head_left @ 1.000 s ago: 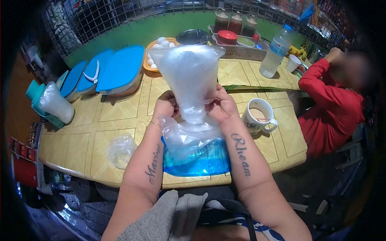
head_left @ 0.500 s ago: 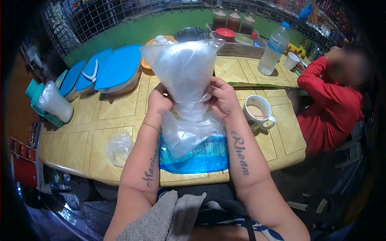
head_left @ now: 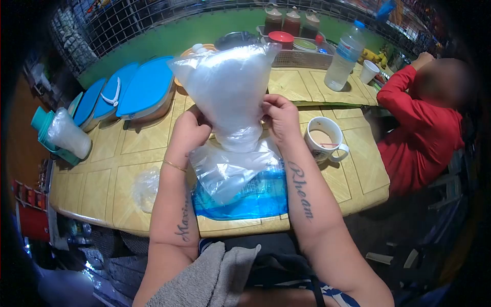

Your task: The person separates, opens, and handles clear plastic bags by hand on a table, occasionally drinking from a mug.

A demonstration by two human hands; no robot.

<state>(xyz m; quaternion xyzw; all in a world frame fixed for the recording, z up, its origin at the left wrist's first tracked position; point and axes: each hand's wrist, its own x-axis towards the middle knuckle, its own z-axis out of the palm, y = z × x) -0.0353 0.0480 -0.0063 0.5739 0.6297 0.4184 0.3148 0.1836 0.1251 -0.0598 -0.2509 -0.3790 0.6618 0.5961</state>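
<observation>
A bundle of clear plastic bags [head_left: 230, 87] stands up in front of me, its top flared wide and its middle drawn in. My left hand [head_left: 190, 132] is closed at the bundle's left side, fingertips partly behind the plastic. On the other side my right hand [head_left: 282, 117] pinches the plastic edge between thumb and fingers. The bundle's lower part spreads over a blue printed plastic pack [head_left: 240, 202] lying at the table's front edge. Close to my right wrist is a white mug [head_left: 323, 140] holding a light brown drink and a thin stick or spoon handle.
Blue-lidded containers [head_left: 146, 87] and a teal holder with plastic bags [head_left: 61, 134] stand at left. A crumpled clear bag [head_left: 148, 189] lies beside my left forearm. Behind are a water bottle [head_left: 345, 59], a white cup [head_left: 369, 71] and a condiment basket [head_left: 302, 59]. A person in red [head_left: 417, 128] sits at right.
My left hand has shifted left and slightly down, with more of its fist showing. The bundle's upper part leans a little further left. My right hand stays at its side of the plastic.
</observation>
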